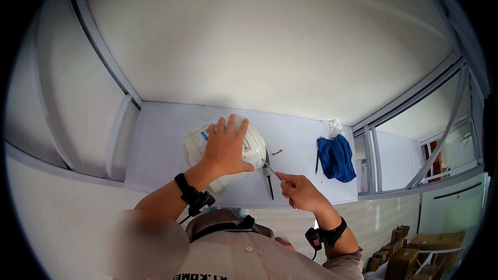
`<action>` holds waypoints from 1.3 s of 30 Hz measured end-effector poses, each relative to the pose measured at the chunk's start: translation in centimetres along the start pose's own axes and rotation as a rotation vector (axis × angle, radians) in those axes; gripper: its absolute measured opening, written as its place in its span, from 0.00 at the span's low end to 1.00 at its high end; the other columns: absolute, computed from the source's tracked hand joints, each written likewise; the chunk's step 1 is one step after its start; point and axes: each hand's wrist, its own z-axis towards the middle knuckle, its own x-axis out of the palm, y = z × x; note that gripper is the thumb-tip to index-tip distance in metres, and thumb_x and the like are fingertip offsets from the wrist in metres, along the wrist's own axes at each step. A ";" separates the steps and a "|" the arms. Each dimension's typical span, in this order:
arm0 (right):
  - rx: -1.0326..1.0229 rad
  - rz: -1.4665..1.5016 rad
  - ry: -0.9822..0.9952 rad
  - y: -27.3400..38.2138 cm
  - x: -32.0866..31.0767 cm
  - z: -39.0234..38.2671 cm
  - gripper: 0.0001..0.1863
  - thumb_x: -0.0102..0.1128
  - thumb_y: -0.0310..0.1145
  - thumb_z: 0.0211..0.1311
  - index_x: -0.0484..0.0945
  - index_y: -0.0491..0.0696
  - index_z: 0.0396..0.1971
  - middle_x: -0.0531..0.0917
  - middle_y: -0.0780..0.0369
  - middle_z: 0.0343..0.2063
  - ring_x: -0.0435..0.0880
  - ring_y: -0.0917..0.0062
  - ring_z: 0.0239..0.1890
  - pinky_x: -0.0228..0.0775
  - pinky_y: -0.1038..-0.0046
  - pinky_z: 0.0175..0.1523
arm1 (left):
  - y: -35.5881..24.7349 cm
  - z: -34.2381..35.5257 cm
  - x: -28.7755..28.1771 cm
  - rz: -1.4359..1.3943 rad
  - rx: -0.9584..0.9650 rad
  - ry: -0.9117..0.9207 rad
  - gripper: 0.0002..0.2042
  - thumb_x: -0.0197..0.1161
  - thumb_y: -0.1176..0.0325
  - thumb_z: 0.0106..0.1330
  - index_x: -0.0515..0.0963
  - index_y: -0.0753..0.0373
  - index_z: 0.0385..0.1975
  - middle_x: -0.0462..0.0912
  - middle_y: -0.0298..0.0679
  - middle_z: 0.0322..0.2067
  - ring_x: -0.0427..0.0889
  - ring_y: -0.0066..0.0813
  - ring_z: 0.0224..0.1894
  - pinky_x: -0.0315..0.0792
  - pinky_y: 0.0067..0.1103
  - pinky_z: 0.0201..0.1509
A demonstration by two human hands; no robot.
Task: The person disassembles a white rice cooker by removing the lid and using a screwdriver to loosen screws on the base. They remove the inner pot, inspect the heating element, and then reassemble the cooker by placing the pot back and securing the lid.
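Note:
A white rounded appliance [226,182], which looks like a rice cooker with a handle at its left, lies on the white table. My left hand [226,146] rests flat on top of it, fingers spread and thumb toward its right side. My right hand [303,192] is closed on a screwdriver [272,170]; its thin shaft slants up-left to the appliance's right edge. Whether the tip touches a screw is too small to tell. A black slender piece [270,187] lies just under the shaft, beside the appliance.
Right on the table [155,145] lie a blue cloth [337,158], a crumpled white tissue [334,126] and a thin dark stick [317,161]. A small brownish piece [277,152] lies near the appliance. White panels enclose the back and sides. Cardboard boxes [402,263] stand on the floor at lower right.

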 end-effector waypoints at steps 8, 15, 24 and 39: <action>-0.145 -0.121 -0.191 -3.2 4.0 1.2 0.27 0.49 0.33 0.77 0.66 0.37 0.71 0.79 0.58 0.23 0.75 0.76 0.24 0.70 0.71 0.35 | -0.2 0.0 0.2 0.014 -0.003 -0.034 0.63 0.80 0.34 0.38 0.59 0.62 0.74 0.60 0.62 0.70 0.62 0.68 0.70 0.58 0.56 0.70; -0.247 -0.110 -0.359 -4.9 7.5 2.2 0.27 0.50 0.31 0.76 0.65 0.37 0.71 0.80 0.49 0.24 0.80 0.64 0.26 0.72 0.63 0.38 | -0.4 -0.1 0.2 0.011 -0.046 -0.036 0.62 0.80 0.36 0.39 0.58 0.62 0.75 0.60 0.62 0.70 0.61 0.69 0.70 0.57 0.57 0.70; -0.287 -0.170 -0.290 -5.7 5.4 3.0 0.28 0.51 0.31 0.76 0.64 0.40 0.73 0.76 0.62 0.22 0.74 0.77 0.21 0.69 0.72 0.30 | -0.7 0.0 0.0 0.019 -0.090 0.016 0.62 0.78 0.35 0.43 0.55 0.62 0.76 0.56 0.61 0.72 0.58 0.69 0.72 0.55 0.56 0.72; -0.046 0.099 0.111 -1.7 -0.3 1.7 0.29 0.49 0.31 0.77 0.63 0.43 0.74 0.71 0.69 0.22 0.66 0.86 0.13 0.60 0.78 0.19 | 0.5 -0.2 -0.3 0.043 0.014 0.014 0.62 0.79 0.36 0.40 0.56 0.62 0.75 0.58 0.60 0.71 0.60 0.66 0.71 0.57 0.54 0.71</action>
